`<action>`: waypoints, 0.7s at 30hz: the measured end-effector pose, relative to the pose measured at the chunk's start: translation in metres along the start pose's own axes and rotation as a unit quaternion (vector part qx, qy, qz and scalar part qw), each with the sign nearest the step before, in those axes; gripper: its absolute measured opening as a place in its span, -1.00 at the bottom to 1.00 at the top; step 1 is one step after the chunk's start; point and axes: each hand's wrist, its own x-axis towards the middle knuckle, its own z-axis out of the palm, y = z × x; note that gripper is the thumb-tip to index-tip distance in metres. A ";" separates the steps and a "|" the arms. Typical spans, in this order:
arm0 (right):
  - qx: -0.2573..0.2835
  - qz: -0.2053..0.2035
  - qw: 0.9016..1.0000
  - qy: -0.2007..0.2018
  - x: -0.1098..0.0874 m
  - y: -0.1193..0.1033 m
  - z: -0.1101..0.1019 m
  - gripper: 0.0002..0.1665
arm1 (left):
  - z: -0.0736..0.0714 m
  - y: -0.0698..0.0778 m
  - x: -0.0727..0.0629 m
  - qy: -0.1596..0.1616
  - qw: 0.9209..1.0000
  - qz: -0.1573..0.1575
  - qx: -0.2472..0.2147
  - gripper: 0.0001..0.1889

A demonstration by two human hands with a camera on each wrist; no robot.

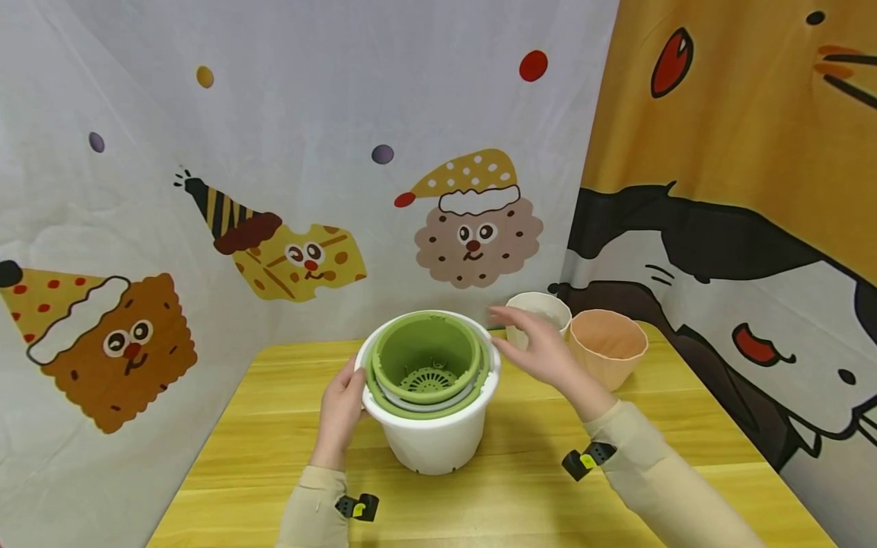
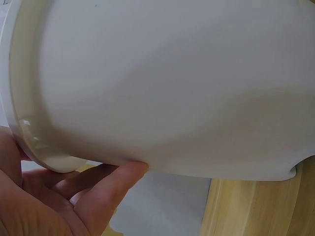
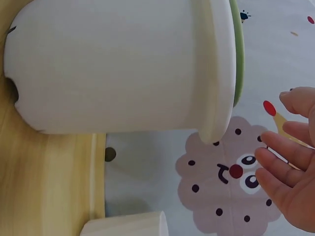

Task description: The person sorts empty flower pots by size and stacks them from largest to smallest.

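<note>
A nest of plant pots stands upright on the table, with a large white pot outermost. Inside its rim sit green and grey-white rims, and the innermost green pot has a slotted bottom. My left hand grips the white pot's rim from the left side; in the left wrist view its fingers bend under the rim against the outer wall. To the right of the nest, my right hand is raised with fingers spread and holds nothing. The right wrist view shows this hand apart from the rim.
Behind my right hand stand a cream pot and, beside it, a peach-orange pot. All stand on a wood-grain table. A printed cloth hangs along the back edge, and another along the right.
</note>
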 end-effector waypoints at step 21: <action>-0.111 0.032 0.993 0.033 -0.041 0.045 -0.016 -0.31 | -0.001 -0.001 0.001 0.001 1.000 -0.001 0.010 -0.49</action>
